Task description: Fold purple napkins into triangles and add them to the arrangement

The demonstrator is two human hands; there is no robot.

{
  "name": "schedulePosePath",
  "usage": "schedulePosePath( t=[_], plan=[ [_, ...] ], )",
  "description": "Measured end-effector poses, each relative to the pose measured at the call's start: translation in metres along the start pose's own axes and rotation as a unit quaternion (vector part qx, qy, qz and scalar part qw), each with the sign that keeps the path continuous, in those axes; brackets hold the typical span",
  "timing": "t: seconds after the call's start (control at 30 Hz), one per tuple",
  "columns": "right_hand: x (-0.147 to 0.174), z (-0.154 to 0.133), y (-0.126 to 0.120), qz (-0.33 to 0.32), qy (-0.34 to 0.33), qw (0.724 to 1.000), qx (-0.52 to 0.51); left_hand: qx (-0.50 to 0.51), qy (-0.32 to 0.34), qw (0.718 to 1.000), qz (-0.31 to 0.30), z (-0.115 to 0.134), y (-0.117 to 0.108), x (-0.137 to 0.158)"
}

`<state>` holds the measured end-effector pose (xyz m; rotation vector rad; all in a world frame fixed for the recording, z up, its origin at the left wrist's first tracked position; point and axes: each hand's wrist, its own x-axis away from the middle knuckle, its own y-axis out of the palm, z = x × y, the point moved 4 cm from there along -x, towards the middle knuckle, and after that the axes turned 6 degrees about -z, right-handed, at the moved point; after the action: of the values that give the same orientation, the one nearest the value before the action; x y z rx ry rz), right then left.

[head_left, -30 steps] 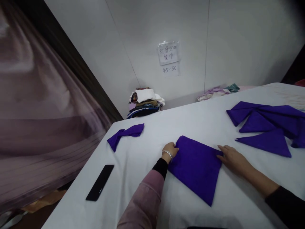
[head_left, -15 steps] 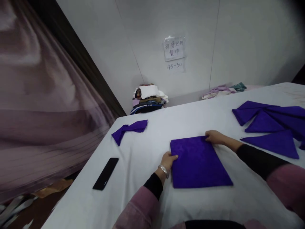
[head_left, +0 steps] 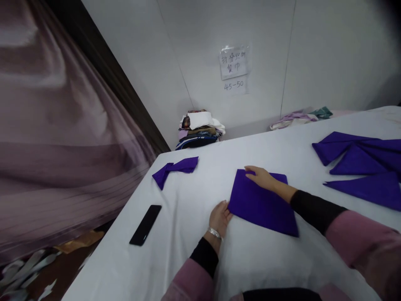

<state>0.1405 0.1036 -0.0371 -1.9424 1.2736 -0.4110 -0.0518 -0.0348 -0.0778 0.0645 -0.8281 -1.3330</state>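
A folded purple napkin (head_left: 261, 205) lies on the white-covered table in front of me, turned at an angle. My left hand (head_left: 220, 218), with a silver bracelet at the wrist, touches the napkin's near left corner; its fingers are loosely extended along the edge. Resting on top of the napkin by its far left corner is my right hand (head_left: 260, 177), thumb and fingers apart. At the far left of the table sits a purple napkin gathered into a bow shape (head_left: 176, 169). Several more folded purple napkins (head_left: 357, 161) lie to the right, some overlapping.
A black phone (head_left: 145, 225) lies on the white tablecloth (head_left: 188, 251) at left. Behind the table stand a pile of folded cloths (head_left: 200, 129) and more fabric (head_left: 296, 119). A paper sign (head_left: 233, 62) hangs on the wall. A pinkish curtain (head_left: 62, 146) drapes at left.
The napkin has turned on the table and its near left corner has swung up. My right hand has moved left from its far right corner onto its top. The view has shifted slightly.
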Motion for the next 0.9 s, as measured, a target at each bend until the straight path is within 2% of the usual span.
schedulePosePath(
  t=[0.1, 0.2, 0.3, 0.4, 0.47, 0.5, 0.53, 0.57, 0.67, 0.73, 0.8, 0.9],
  plan=[
    [0.052, -0.004, 0.01, -0.016, -0.04, 0.999, 0.024, -0.168, -0.003, 0.986, 0.021, 0.014, 0.0, -0.019],
    [0.097, -0.008, 0.023, -0.069, -0.055, 0.993, 0.081, -0.252, -0.002, 0.968, 0.018, 0.019, 0.009, -0.032],
    [0.125, 0.001, 0.023, -0.095, -0.029, 0.987, 0.129, -0.278, 0.01, 0.96, 0.006, 0.007, 0.014, -0.026],
    [0.143, 0.018, 0.01, -0.102, -0.001, 0.981, 0.165, -0.305, 0.009, 0.952, -0.033, -0.018, 0.007, 0.0],
    [0.152, 0.028, -0.001, -0.099, -0.001, 0.979, 0.176, -0.37, -0.043, 0.921, -0.115, -0.034, 0.0, 0.021],
    [0.155, 0.031, -0.006, -0.095, -0.005, 0.979, 0.179, -0.414, -0.066, 0.897, -0.139, -0.036, -0.004, 0.03],
    [0.156, 0.033, -0.01, -0.091, -0.007, 0.979, 0.181, -0.467, -0.058, 0.872, -0.137, -0.032, -0.008, 0.036],
    [0.156, 0.034, -0.014, -0.086, -0.008, 0.98, 0.182, -0.525, -0.014, 0.844, -0.111, -0.022, -0.009, 0.038],
    [0.143, 0.034, -0.019, -0.068, 0.001, 0.98, 0.188, -0.644, 0.211, 0.735, -0.021, 0.02, 0.007, 0.036],
    [0.126, 0.033, -0.017, -0.059, 0.013, 0.978, 0.199, -0.657, 0.322, 0.681, -0.028, 0.035, 0.03, 0.026],
    [0.108, 0.035, -0.014, -0.048, 0.03, 0.975, 0.214, -0.651, 0.373, 0.658, -0.07, 0.034, 0.055, 0.011],
    [0.087, 0.04, -0.008, -0.026, 0.059, 0.971, 0.232, -0.65, 0.358, 0.658, -0.129, 0.016, 0.087, -0.017]
  ],
)
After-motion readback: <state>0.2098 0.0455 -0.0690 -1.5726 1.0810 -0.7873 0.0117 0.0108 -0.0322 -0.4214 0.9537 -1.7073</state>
